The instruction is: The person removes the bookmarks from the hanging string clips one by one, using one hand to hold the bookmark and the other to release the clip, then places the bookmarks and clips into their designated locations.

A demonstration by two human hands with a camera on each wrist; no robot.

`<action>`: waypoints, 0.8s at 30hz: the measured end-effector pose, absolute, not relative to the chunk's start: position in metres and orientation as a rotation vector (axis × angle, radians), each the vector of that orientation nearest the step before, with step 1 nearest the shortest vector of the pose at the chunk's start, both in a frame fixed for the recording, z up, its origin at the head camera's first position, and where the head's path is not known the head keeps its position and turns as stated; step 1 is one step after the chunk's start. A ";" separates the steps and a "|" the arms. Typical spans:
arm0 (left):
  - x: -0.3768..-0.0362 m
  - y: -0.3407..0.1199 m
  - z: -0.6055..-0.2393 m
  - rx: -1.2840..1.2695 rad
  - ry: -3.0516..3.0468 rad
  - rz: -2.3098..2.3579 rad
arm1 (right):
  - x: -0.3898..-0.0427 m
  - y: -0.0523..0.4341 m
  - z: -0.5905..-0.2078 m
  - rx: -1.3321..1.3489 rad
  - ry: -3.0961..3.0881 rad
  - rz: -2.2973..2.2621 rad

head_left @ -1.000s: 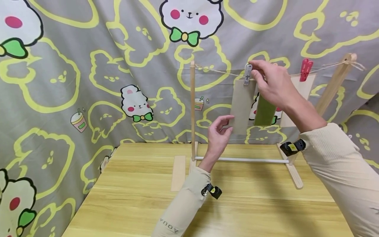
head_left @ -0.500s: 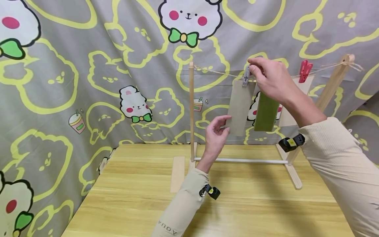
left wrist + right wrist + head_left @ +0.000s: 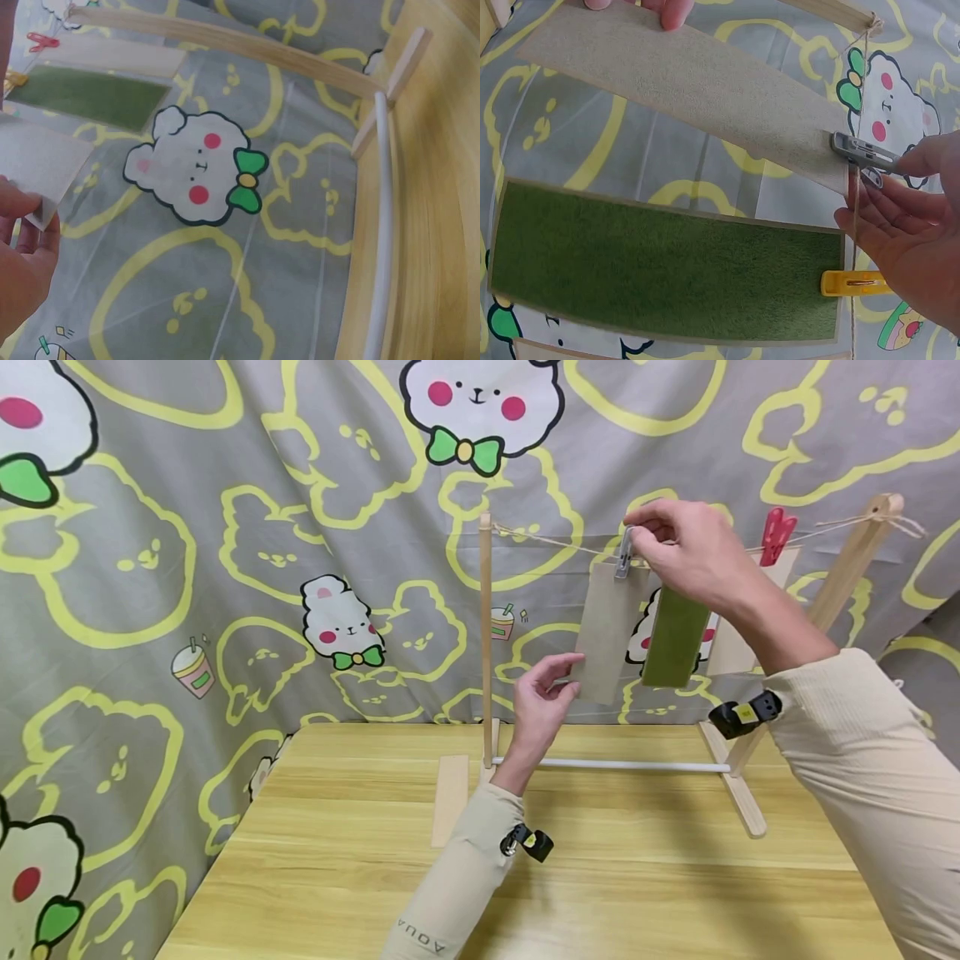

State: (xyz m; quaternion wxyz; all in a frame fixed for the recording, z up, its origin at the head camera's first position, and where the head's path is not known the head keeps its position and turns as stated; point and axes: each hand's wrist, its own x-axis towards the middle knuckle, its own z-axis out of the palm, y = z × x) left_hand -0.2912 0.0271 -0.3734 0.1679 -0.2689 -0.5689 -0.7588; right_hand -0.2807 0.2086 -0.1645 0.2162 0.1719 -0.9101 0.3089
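A beige strip (image 3: 603, 635) hangs at the twine line (image 3: 551, 537), its top held by a grey clothespin (image 3: 866, 152). My right hand (image 3: 690, 552) grips that clothespin's handles between thumb and fingers. Lower down, my left hand (image 3: 542, 697) pinches the strip's bottom left edge, thumb on its face in the left wrist view. Beside it a green strip (image 3: 667, 262) hangs from a yellow clothespin (image 3: 855, 283). Farther right, a red clothespin (image 3: 777, 535) holds a pale strip (image 3: 731, 643), partly hidden by my right arm.
The twine runs between a left wooden post (image 3: 487, 643) and a right post (image 3: 847, 568). A white rod (image 3: 615, 765) joins their bases. One pale strip (image 3: 451, 800) lies on the wooden table (image 3: 322, 860). A patterned curtain (image 3: 420, 543) stands close behind.
The beige strip and grey clothespin have tilted slightly, the strip's lower end shifting left with my left hand. The green strip has swayed a little. My right hand stays on the clothespin.
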 end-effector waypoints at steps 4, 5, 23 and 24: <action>-0.291 0.025 -0.372 -0.768 -1.628 -2.148 | -0.282 0.209 -0.165 0.471 -2.489 0.901; -0.291 0.024 -0.372 -0.769 -1.635 -2.143 | -0.282 0.208 -0.165 0.470 -2.484 0.918; -0.293 0.017 -0.370 -0.789 -1.674 -2.119 | -0.276 0.207 -0.163 0.441 -2.324 0.942; -0.293 0.017 -0.370 -0.792 -1.674 -2.117 | -0.276 0.207 -0.163 0.438 -2.317 0.941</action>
